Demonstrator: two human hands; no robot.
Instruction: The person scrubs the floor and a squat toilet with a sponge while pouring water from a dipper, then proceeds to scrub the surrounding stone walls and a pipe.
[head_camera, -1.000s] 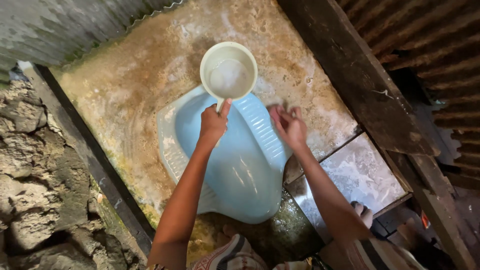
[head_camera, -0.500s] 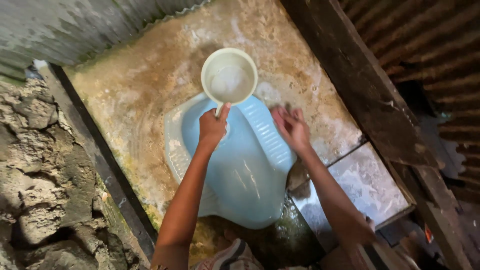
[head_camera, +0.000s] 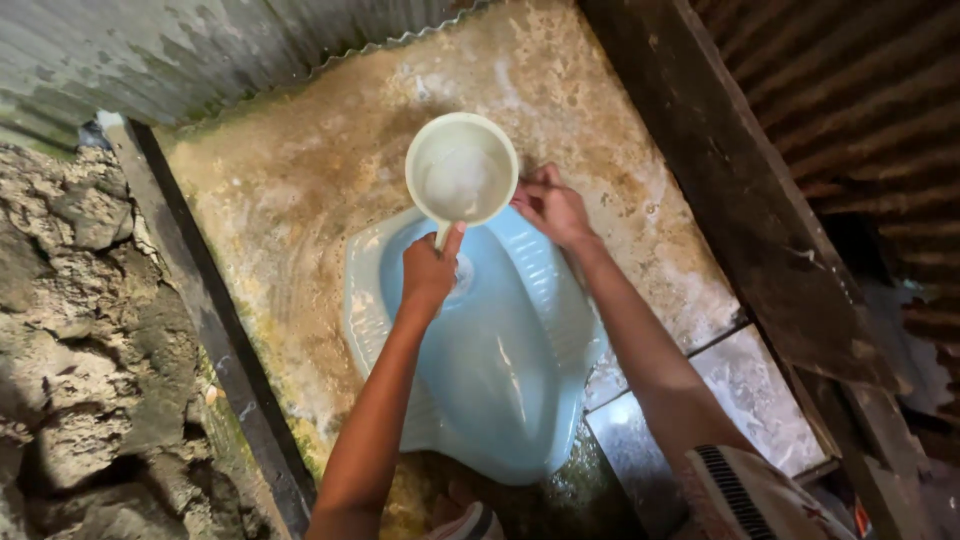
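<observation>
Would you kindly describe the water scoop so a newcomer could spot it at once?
Start at the pale blue squat pan set in the stained concrete floor. Over its far end, the left hand holds a cream scoop by its handle: the only round, water-filled thing here.

- The right hand (head_camera: 551, 207) has been moved up from the ribbed footrest of the blue squat pan (head_camera: 500, 370) to the rim of the cream dipper (head_camera: 461, 168).
- The view has been shifted slightly, so everything sits lower in frame.

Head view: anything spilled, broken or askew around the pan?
Nothing broken or spilled. The scoop sits level in the left hand, the right hand at its rim. The concrete floor around the blue squat pan is stained.
</observation>
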